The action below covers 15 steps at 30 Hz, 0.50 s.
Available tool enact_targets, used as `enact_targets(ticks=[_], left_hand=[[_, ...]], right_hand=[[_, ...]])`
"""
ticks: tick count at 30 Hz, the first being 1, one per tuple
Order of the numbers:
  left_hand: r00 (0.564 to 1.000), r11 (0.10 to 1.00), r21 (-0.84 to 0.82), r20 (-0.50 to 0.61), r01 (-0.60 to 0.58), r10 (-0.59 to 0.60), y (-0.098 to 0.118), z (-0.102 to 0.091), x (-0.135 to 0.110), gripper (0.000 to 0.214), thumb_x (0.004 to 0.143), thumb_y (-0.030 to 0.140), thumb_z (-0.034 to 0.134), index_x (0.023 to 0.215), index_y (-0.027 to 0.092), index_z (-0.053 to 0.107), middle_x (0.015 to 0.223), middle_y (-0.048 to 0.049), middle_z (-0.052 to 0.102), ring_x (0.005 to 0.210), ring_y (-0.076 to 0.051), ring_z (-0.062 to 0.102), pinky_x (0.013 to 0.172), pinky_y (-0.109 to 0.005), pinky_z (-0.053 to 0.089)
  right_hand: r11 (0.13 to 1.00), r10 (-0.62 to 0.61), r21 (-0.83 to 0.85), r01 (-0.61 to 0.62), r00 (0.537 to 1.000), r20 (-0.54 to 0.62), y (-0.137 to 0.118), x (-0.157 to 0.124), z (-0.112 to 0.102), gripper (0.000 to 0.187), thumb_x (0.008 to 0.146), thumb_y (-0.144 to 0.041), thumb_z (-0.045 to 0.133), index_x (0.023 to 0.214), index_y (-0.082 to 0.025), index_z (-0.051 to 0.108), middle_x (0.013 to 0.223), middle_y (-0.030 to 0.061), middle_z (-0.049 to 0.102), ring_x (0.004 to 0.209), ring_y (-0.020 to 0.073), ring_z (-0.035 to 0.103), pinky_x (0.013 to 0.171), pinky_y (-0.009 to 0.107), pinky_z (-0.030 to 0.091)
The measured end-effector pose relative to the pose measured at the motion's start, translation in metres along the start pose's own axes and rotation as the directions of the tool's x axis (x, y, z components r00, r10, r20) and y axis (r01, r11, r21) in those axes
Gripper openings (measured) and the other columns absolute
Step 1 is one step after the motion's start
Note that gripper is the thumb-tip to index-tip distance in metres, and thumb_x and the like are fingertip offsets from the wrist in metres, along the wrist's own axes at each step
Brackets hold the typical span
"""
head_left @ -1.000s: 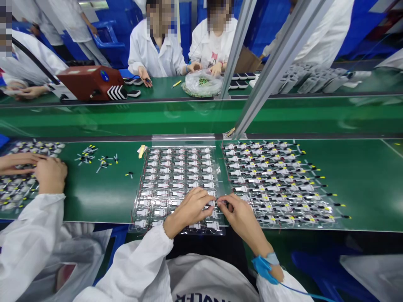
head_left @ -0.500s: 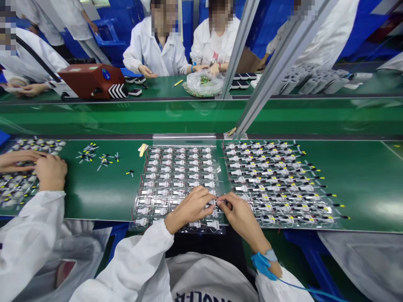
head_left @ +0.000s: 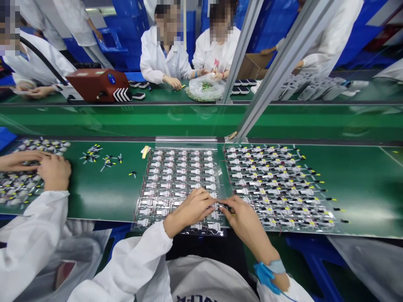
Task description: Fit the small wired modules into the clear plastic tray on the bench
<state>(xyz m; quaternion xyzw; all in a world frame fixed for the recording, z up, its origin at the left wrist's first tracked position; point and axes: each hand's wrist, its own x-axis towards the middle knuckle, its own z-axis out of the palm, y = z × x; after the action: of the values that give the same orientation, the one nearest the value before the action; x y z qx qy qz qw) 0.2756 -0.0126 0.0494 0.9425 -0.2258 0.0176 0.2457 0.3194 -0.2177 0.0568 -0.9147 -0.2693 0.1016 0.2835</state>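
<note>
My left hand (head_left: 190, 210) and my right hand (head_left: 243, 219) meet fingertip to fingertip over the near right corner of a clear tray (head_left: 181, 151) filled with rows of small white parts with thin wires. Both hands pinch something tiny and dark between thumb and fingers; I cannot make out what it is. Just right of the tray lies a second sheet (head_left: 277, 184) of similar parts with black and yellow tipped leads. A blue wrist strap (head_left: 267, 272) with a cord sits on my right wrist.
A co-worker's two hands (head_left: 47, 167) rest on another parts sheet at the left. Loose black and yellow pieces (head_left: 100, 159) lie on the green bench. Beyond a green conveyor (head_left: 201, 119) sit several people in white coats, a red box (head_left: 91, 84), a plastic bag (head_left: 204, 88) and slanted metal posts (head_left: 273, 71).
My hands stay pinched together at the tray's corner, with only small finger shifts. The view has tilted slightly. Across the conveyor a person's hands have moved along the far bench.
</note>
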Motion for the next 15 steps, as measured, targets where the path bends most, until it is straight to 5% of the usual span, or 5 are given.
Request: enact_targets(ticks=[5, 9, 11, 15], left_hand=[[0.999, 0.999, -0.003, -0.034, 0.032, -0.032, 0.005, -0.009, -0.010, 0.028, 0.104, 0.033, 0.053, 0.127, 0.022, 0.064, 0.116, -0.0082, 0.067, 0.113, -0.023, 0.055, 0.096, -0.038, 0.048], [0.939, 0.954, 0.031, -0.188, 0.298, -0.288, -0.026, -0.035, -0.043, 0.033, 0.103, 0.019, 0.045, 0.130, 0.024, 0.064, 0.122, -0.0075, 0.066, 0.113, -0.023, 0.057, 0.099, -0.040, 0.049], [0.813, 0.837, 0.086, -0.311, 0.540, -0.492, -0.054, -0.053, -0.070, 0.041, 0.098, 0.009, 0.041, 0.129, 0.023, 0.065, 0.122, -0.0092, 0.067, 0.112, -0.025, 0.059, 0.100, -0.043, 0.049], [0.449, 0.443, 0.125, -0.449, 0.888, -0.773, -0.114, -0.086, -0.127, 0.043, 0.096, 0.010, 0.042, 0.132, 0.017, 0.065, 0.128, -0.0153, 0.065, 0.114, -0.031, 0.061, 0.103, -0.045, 0.047]], right_hand=[[0.995, 0.002, -0.101, -0.012, 0.995, -0.101, 0.006, -0.011, -0.017, 0.031, 0.098, -0.035, 0.049, 0.112, -0.024, 0.074, 0.115, 0.0093, 0.071, 0.089, 0.0254, 0.070, 0.076, 0.038, 0.053], [0.998, -0.006, -0.070, -0.005, 0.988, -0.152, 0.018, -0.018, -0.022, 0.036, 0.098, -0.046, 0.046, 0.109, -0.026, 0.073, 0.111, 0.0084, 0.073, 0.071, 0.0220, 0.069, 0.064, 0.037, 0.052], [0.999, -0.004, -0.043, -0.003, 0.987, -0.163, 0.024, -0.018, -0.019, 0.040, 0.097, -0.052, 0.045, 0.105, -0.026, 0.074, 0.106, 0.0084, 0.074, 0.065, 0.0213, 0.068, 0.057, 0.036, 0.051], [1.000, -0.008, 0.016, 0.011, 0.990, -0.143, 0.026, -0.015, -0.010, 0.046, 0.094, -0.060, 0.044, 0.099, -0.026, 0.076, 0.095, 0.0080, 0.075, 0.059, 0.0218, 0.067, 0.051, 0.036, 0.051]])
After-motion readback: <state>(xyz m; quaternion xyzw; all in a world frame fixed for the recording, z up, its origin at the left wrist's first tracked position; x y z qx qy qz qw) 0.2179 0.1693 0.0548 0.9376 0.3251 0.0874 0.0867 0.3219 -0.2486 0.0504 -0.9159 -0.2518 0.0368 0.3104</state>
